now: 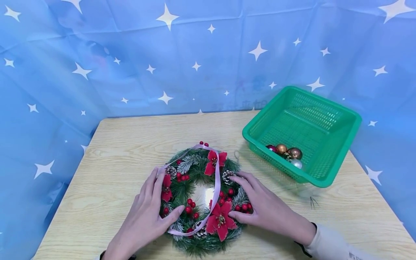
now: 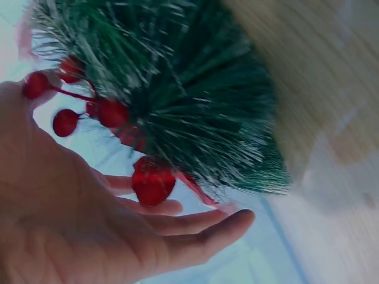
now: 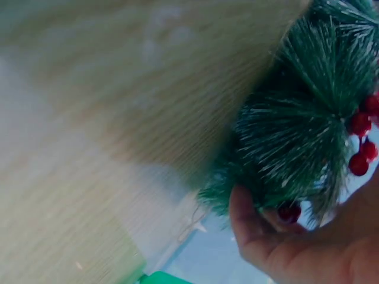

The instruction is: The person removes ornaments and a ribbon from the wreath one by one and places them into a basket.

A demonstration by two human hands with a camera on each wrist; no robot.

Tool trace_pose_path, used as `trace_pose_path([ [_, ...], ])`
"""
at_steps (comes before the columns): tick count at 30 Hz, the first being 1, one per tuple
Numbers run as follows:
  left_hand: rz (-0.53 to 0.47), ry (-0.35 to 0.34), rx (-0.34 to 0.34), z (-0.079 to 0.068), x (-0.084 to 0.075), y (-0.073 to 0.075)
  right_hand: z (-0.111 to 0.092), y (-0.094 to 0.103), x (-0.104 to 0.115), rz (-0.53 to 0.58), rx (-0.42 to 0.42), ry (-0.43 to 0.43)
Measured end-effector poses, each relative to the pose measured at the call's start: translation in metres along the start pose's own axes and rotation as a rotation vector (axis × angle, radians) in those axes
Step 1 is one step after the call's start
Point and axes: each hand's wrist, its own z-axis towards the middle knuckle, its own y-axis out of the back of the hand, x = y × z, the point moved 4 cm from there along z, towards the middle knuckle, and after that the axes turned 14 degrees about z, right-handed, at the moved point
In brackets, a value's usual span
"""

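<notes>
A green Christmas wreath (image 1: 201,245) with red poinsettias, berries, pinecones and frosted sprigs lies on the wooden table. A pale pink ribbon (image 1: 217,180) loops across its top. My left hand (image 1: 146,213) rests at the wreath's left side, thumb near the red berries (image 1: 188,209). The left wrist view shows that hand's fingers (image 2: 195,242) long and spread beside the needles. At the right side, my right hand (image 1: 266,206) touches the wreath, its fingers by a pinecone (image 1: 228,176) and its thumb beside the lower poinsettia (image 1: 221,220). Greenery partly hides the fingertips.
A green plastic basket (image 1: 338,155) stands at the table's back right, several shiny ball ornaments (image 1: 295,153) in its near corner. Some loose needles (image 1: 313,201) lie on the table (image 1: 130,137) right of the wreath. A blue star-patterned cloth (image 1: 195,47) hangs behind.
</notes>
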Motion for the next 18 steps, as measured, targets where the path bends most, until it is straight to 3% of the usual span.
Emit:
trace_pose_path([
  [8, 0.001, 0.032, 0.022, 0.001, -0.005, -0.003, -0.007, -0.007, 0.009, -0.043, -0.041, -0.034],
  [18, -0.053, -0.038, 0.034, 0.002, -0.004, -0.010, -0.006, 0.000, 0.011, -0.042, -0.050, -0.036],
])
